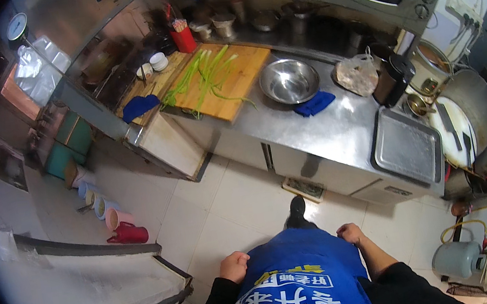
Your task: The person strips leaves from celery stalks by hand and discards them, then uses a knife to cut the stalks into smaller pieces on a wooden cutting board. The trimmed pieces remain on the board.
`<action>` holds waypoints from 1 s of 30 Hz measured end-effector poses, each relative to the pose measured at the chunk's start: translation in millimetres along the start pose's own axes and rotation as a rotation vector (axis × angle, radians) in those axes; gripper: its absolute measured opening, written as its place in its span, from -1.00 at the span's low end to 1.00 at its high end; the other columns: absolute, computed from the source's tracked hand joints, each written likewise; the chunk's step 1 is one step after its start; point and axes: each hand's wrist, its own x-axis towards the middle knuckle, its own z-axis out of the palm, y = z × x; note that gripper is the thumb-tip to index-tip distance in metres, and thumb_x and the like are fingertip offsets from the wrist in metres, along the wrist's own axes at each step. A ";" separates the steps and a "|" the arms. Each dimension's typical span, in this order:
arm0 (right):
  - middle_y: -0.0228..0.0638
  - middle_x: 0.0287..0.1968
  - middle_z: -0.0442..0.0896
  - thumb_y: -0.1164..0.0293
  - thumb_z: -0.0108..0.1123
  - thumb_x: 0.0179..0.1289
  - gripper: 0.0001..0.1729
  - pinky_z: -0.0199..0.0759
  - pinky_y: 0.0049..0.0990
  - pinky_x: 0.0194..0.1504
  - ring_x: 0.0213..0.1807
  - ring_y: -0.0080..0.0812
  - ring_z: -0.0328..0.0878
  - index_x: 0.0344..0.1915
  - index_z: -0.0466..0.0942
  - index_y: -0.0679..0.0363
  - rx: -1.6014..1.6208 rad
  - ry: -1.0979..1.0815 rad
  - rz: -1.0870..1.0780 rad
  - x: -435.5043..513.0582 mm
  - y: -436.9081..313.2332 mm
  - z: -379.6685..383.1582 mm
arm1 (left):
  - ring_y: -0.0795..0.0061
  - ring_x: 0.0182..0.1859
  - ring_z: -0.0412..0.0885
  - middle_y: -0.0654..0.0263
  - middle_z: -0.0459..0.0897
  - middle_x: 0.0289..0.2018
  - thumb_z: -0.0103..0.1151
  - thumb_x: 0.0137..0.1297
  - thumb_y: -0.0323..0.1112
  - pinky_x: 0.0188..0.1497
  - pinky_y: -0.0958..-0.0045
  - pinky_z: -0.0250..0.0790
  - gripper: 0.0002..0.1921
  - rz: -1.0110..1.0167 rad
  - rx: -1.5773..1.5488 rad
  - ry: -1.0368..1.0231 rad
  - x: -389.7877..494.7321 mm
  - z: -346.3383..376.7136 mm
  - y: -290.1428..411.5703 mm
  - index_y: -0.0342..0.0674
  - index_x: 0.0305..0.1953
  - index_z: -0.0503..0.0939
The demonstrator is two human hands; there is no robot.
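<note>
My left hand [235, 267] hangs beside the blue apron [298, 258], its fingers curled, with nothing seen in it. On the apron's other side is my right hand [350, 233], fingers bent and partly hidden; whether they are closed cannot be told. Away from both hands, green stalks [207, 74] lie on a wooden cutting board [253, 62] on the steel counter [317, 133]. Right of the board stands a steel bowl [289, 81] with a folded blue cloth [315, 103] against it. Another blue cloth [140, 107] lies left of the stalks.
A steel tray [407, 145] sits at the counter's right end, near a large pot [477, 105] and a gas cylinder [459, 259]. Jugs, including a red one [130, 234], stand on the floor at left. A white panel edge [177, 277] juts in at lower left.
</note>
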 end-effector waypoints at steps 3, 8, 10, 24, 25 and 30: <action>-0.12 -0.23 0.83 0.36 0.34 0.21 -0.76 0.65 -0.34 -0.06 -0.19 -0.26 0.79 -0.18 0.80 0.21 -0.058 0.035 -0.077 25.4 -28.0 -33.4 | 0.35 -0.40 0.64 0.21 0.70 -0.48 0.11 0.50 -0.12 -0.28 0.31 0.48 -0.66 0.039 0.082 -0.033 52.7 -7.9 44.6 -0.29 -0.22 0.73; -0.07 -0.21 0.82 0.43 0.25 0.24 -0.79 0.64 -0.30 -0.03 -0.14 -0.15 0.80 -0.19 0.78 0.20 0.008 0.008 -0.148 58.1 -139.4 -93.1 | 0.01 -0.28 0.68 0.04 0.71 -0.40 0.10 0.47 -0.06 -0.16 0.15 0.50 -0.59 0.212 0.309 -0.041 147.0 -27.8 120.2 -0.31 -0.34 0.67; -0.07 -0.22 0.82 0.46 0.24 0.27 -0.79 0.63 -0.31 -0.06 -0.15 -0.16 0.80 -0.16 0.76 0.23 0.059 -0.019 -0.211 79.4 -198.1 -113.0 | -0.03 -0.21 0.69 0.02 0.73 -0.33 0.11 0.45 -0.17 -0.13 0.12 0.51 -0.70 0.311 0.313 -0.006 186.4 -36.8 146.5 -0.28 -0.31 0.66; 0.16 0.07 0.60 0.43 0.15 0.31 -0.66 0.61 0.05 -0.06 -0.10 0.24 0.69 0.06 0.47 0.28 -0.272 0.406 -0.386 291.5 -526.9 -104.3 | -0.03 -0.05 0.73 0.02 0.78 -0.13 0.22 0.38 -0.19 0.03 0.15 0.55 -0.72 0.304 0.296 -0.250 429.6 -135.1 220.4 -0.25 -0.05 0.71; 0.16 0.06 0.61 0.43 0.11 0.31 -0.70 0.62 0.09 -0.10 -0.15 0.25 0.70 0.02 0.47 0.27 -0.295 0.461 -0.365 304.9 -537.0 -101.3 | -0.02 -0.07 0.73 0.03 0.78 -0.14 0.22 0.39 -0.19 0.03 0.16 0.55 -0.72 0.295 0.273 -0.268 448.2 -144.3 217.8 -0.26 -0.06 0.71; 0.03 -0.21 0.73 0.40 0.07 0.37 -0.79 0.65 0.00 -0.13 -0.17 0.08 0.76 -0.10 0.58 0.25 -0.457 0.374 -0.205 333.5 -563.6 -106.4 | 0.49 -0.18 0.68 0.25 0.75 -0.24 0.17 0.49 -0.09 -0.24 0.39 0.55 -0.63 0.152 0.032 -0.427 536.9 -186.8 222.8 -0.34 -0.03 0.66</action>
